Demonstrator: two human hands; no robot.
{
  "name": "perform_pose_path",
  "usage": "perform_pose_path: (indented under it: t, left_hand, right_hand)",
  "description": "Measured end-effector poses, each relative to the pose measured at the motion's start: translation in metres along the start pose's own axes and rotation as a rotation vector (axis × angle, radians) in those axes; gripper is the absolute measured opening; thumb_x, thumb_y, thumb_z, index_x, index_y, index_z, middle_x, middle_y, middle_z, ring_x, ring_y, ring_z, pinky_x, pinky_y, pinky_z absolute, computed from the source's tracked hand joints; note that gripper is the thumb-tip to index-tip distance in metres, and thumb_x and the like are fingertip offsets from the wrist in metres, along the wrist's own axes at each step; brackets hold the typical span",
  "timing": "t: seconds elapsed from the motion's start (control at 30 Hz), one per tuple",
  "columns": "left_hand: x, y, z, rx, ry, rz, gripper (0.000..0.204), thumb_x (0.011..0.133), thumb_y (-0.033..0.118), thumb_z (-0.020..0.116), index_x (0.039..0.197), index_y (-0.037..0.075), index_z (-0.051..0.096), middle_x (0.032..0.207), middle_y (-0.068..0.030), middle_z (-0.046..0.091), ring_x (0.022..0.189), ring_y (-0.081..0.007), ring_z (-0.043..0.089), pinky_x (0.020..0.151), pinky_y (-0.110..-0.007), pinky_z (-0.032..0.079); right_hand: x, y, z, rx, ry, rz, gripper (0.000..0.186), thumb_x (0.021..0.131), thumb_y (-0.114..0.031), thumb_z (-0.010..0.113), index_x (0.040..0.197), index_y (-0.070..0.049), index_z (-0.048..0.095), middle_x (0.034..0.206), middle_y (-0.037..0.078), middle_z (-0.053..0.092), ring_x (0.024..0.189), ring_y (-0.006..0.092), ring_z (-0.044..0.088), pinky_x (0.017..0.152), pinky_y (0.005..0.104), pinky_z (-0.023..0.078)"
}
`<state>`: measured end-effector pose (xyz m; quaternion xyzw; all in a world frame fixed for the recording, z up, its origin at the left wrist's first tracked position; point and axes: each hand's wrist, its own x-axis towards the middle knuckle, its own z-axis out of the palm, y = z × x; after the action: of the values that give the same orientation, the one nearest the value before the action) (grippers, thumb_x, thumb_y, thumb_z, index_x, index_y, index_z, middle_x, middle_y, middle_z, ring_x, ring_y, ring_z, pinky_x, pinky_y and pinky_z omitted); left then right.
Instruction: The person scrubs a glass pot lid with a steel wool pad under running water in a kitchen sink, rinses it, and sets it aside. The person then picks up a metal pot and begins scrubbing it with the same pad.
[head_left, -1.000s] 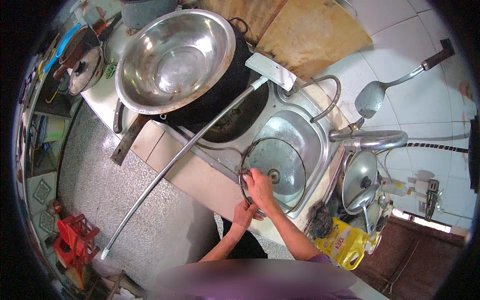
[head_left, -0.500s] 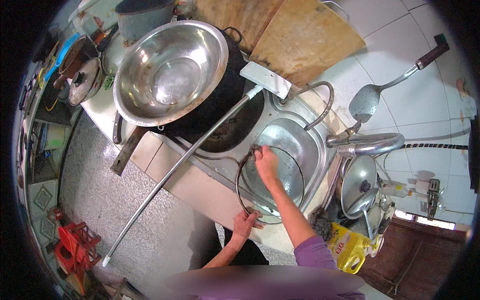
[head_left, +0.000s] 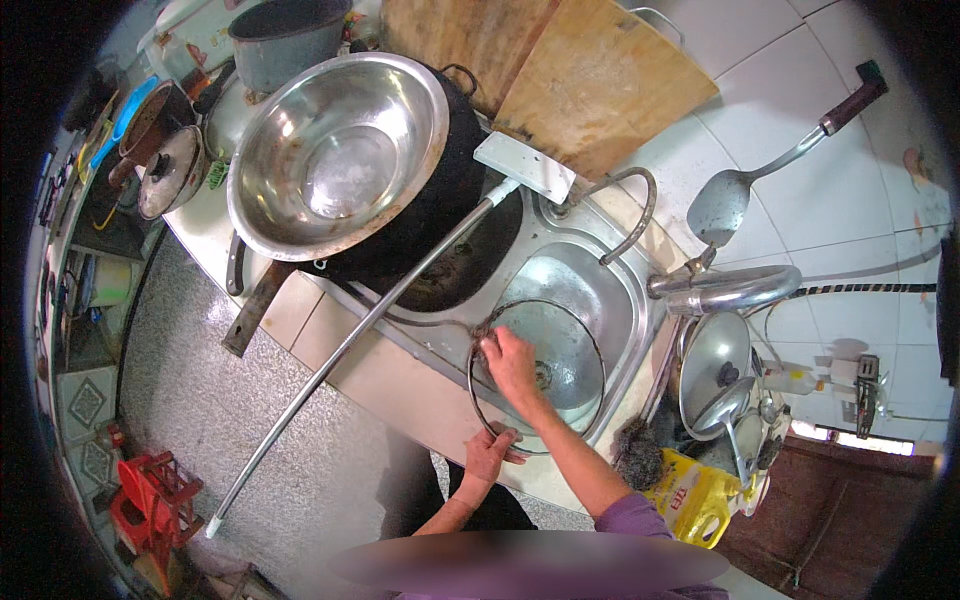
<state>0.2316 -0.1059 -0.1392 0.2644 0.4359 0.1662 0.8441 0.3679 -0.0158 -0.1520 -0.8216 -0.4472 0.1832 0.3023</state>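
Note:
A clear glass lid (head_left: 555,410) with a dark rim is tilted over the steel sink basin (head_left: 610,305). My left hand (head_left: 488,452) grips the lid's lower rim near the counter's front edge. My right hand (head_left: 508,355) is closed on a dark scouring pad (head_left: 482,337), which it presses at the upper left part of the lid's rim. A long metal pole with a flat white head (head_left: 523,165) lies diagonally across the counter and sink, to the left of both hands.
A steel bowl (head_left: 338,150) tops a large black wok (head_left: 460,110). Wooden boards (head_left: 600,80) lean behind. A spatula (head_left: 718,205), faucet (head_left: 730,290), metal lid (head_left: 710,360), dark scrubber (head_left: 635,450) and yellow jug (head_left: 690,500) are at the right. A red plastic stool (head_left: 150,500) stands lower left.
My right hand with the pad went up along the lid's rim, then back down and left. My left hand stays on the rim, slightly lower in the picture. The camera's view has shifted slightly.

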Motion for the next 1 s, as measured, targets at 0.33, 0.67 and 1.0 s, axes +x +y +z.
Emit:
perform_pose_path:
  t: [0.33,0.67,1.0]
  left_hand:
    - [0.001,0.001,-0.001,-0.008,0.018,-0.062,0.023,0.084,0.016,0.051,0.091,-0.006,0.050,0.084,-0.0143,0.059,0.062,-0.0228,0.061,0.053,-0.031,0.054]
    - [0.006,-0.005,-0.006,0.010,0.042,-0.033,0.023,0.084,0.016,0.052,0.087,-0.007,0.050,0.078,-0.0125,0.060,0.054,-0.0205,0.061,0.048,-0.029,0.053]
    - [0.005,-0.003,-0.004,-0.020,0.023,-0.028,0.024,0.083,0.016,0.052,0.090,-0.007,0.050,0.079,-0.0134,0.060,0.055,-0.0211,0.061,0.049,-0.028,0.053]
  right_hand:
    - [0.042,0.036,-0.008,0.173,0.081,0.262,0.030,0.076,-0.022,0.059,0.095,0.001,0.054,0.072,0.020,0.060,0.071,0.0382,0.058,0.066,0.0438,0.046]
    - [-0.020,-0.020,-0.020,-0.031,-0.336,-0.023,0.022,0.082,-0.021,0.048,0.081,0.001,0.049,0.075,0.025,0.056,0.071,0.0433,0.055,0.063,0.0492,0.043]
    - [-0.016,-0.011,-0.019,-0.058,-0.331,-0.031,0.017,0.076,-0.015,0.050,0.077,0.002,0.053,0.070,0.024,0.057,0.068,0.0420,0.055,0.063,0.0498,0.043]
